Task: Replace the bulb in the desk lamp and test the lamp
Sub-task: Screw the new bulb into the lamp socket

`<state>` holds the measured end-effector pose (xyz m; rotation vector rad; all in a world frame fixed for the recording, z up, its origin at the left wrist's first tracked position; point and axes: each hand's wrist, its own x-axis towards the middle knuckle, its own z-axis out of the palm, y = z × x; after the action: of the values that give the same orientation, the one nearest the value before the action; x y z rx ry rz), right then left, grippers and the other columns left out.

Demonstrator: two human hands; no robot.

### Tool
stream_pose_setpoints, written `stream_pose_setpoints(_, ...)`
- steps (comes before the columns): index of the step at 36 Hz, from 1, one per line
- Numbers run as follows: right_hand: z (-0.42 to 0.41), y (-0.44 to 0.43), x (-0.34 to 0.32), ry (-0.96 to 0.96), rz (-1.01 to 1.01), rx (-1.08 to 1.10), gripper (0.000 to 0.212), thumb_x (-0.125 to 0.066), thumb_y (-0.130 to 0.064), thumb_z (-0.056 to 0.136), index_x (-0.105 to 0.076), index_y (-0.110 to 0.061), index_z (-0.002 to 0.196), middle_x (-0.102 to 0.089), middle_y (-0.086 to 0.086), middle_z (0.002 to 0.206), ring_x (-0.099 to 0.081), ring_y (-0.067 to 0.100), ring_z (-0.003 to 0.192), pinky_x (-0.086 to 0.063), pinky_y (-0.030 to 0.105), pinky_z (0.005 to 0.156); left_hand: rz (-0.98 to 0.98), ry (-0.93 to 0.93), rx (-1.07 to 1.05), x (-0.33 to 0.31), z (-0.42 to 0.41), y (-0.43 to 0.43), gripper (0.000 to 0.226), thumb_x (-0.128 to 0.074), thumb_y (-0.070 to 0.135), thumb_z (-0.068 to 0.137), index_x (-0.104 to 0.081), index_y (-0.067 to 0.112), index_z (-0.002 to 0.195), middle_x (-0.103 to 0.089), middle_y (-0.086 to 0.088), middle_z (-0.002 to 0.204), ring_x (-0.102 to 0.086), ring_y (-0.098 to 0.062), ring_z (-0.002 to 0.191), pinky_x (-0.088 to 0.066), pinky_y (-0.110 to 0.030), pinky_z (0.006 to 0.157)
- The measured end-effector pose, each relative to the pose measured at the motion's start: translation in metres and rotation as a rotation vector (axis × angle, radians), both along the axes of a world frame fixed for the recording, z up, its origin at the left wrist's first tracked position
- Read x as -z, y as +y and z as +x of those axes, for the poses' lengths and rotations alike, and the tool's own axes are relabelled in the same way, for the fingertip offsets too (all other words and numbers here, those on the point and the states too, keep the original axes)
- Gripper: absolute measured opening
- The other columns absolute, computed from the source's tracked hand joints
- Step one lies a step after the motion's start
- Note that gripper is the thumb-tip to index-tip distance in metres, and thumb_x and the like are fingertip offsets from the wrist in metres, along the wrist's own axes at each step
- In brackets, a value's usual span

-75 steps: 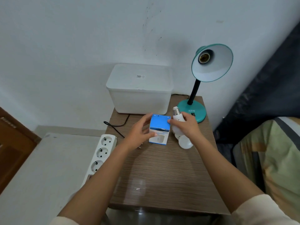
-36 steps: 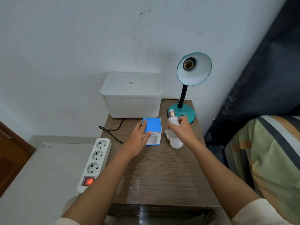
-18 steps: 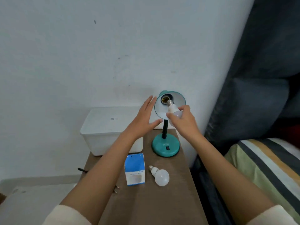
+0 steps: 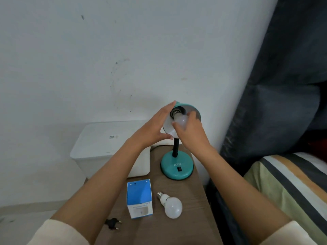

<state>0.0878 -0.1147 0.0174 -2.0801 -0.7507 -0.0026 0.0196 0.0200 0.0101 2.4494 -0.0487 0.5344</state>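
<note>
Bulb (image 4: pixel 180 121) sits at the mouth of the socket (image 4: pixel 177 110), inside the teal lamp (image 4: pixel 177 167) shade, with its screw base pointing up and left into the socket and its globe facing down and right toward me. That long axis appears to line up with the socket, though I cannot tell how far the threads have engaged.

My right hand (image 4: pixel 190 129) is closed around the globe, fingers wrapped over it from the right. It is the nearer hand to the bulb and, in my judgement, the one to do the turning. My left hand (image 4: pixel 154 128) is open and flat, fingers straight, pressed against the left rim of the shade to steady it.

On the table (image 4: pixel 185 232), near me, a second bulb (image 4: pixel 170 205) lies on its side, untouched, just right of a blue box (image 4: pixel 139 198). The plug (image 4: pixel 112 223) lies loose on the table at the near left, so I judge that testing cannot start until it is connected.
</note>
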Motion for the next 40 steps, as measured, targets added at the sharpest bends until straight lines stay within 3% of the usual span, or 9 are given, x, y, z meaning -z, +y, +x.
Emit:
stream_pose_setpoints(3,-0.002,0.008,0.003,-0.068,-0.035,0.014,0.054,-0.051,-0.034,0.092,-0.032,-0.001,0.130,-0.042,0.023,0.128,-0.039,0.036,0.120,-0.039,0.042,0.097,0.004,0.007,0.004,-0.001,0.000,0.001,0.105,-0.078,0.015,0.073,-0.006,0.028,0.147,-0.017,0.009,0.153,-0.017,0.005,0.134,-0.012,0.002,0.104)
stream_pose_setpoints(10,-0.009,0.011,0.005,-0.217,-0.113,0.035,0.059,-0.057,-0.016,0.079,-0.032,0.001,0.130,-0.032,0.021,0.127,-0.032,0.036,0.117,-0.033,0.042,0.105,0.000,-0.005,0.039,-0.001,-0.003,0.001,0.104,-0.079,0.018,0.074,-0.003,0.035,0.143,-0.015,0.016,0.148,-0.017,0.001,0.137,-0.015,-0.003,0.107)
stream_pose_setpoints(17,-0.012,0.007,0.015,-0.374,-0.175,0.051,0.055,-0.054,-0.024,0.089,-0.030,-0.020,0.138,-0.036,0.017,0.124,-0.044,0.037,0.112,-0.050,0.040,0.079,-0.026,-0.017,0.022,0.000,-0.001,0.000,0.099,-0.076,0.016,0.076,-0.008,0.026,0.148,-0.020,0.013,0.149,-0.018,0.005,0.134,-0.015,0.000,0.104)
stream_pose_setpoints(26,-0.016,0.013,0.005,-0.037,0.092,0.092,0.048,-0.057,-0.040,0.087,-0.036,-0.020,0.126,-0.046,0.015,0.112,-0.056,0.034,0.089,-0.049,0.038,0.076,-0.036,-0.029,0.004,0.001,-0.001,-0.002,0.101,-0.078,0.012,0.073,-0.012,0.027,0.147,-0.024,0.008,0.151,-0.022,0.002,0.135,-0.017,-0.002,0.106)
stream_pose_setpoints(30,-0.017,0.011,0.004,0.072,0.207,0.028,0.053,-0.063,-0.025,0.084,-0.035,-0.015,0.127,-0.044,0.014,0.125,-0.048,0.022,0.095,-0.040,0.028,0.077,-0.039,-0.037,-0.004,0.002,-0.002,0.000,0.101,-0.079,0.012,0.073,-0.012,0.030,0.147,-0.026,0.007,0.150,-0.024,-0.001,0.135,-0.019,-0.003,0.106)
stream_pose_setpoints(34,-0.018,0.003,0.004,0.029,0.155,0.021,0.058,-0.062,-0.010,0.080,-0.035,-0.015,0.130,-0.034,0.013,0.127,-0.045,0.023,0.095,-0.036,0.024,0.077,-0.035,-0.034,-0.003,0.002,-0.003,0.000,0.101,-0.078,0.013,0.074,-0.011,0.030,0.147,-0.024,0.015,0.147,-0.022,0.004,0.134,-0.017,-0.002,0.105)
stream_pose_setpoints(36,-0.018,0.003,0.006,-0.025,0.124,0.052,0.055,-0.063,-0.016,0.082,-0.036,-0.014,0.130,-0.036,0.014,0.126,-0.052,0.031,0.100,-0.038,0.027,0.075,-0.033,-0.033,0.000,0.001,-0.002,-0.001,0.100,-0.078,0.013,0.073,-0.012,0.028,0.147,-0.024,0.012,0.149,-0.022,0.004,0.133,-0.017,-0.001,0.105)
stream_pose_setpoints(40,-0.015,0.005,0.004,-0.107,-0.041,0.196,0.058,-0.055,-0.050,0.086,-0.045,-0.004,0.119,-0.057,0.017,0.111,-0.058,0.034,0.096,-0.037,0.030,0.067,-0.037,-0.032,0.003,0.002,-0.002,-0.002,0.101,-0.078,0.011,0.072,-0.013,0.025,0.147,-0.025,0.009,0.149,-0.021,0.007,0.131,-0.016,0.001,0.103)
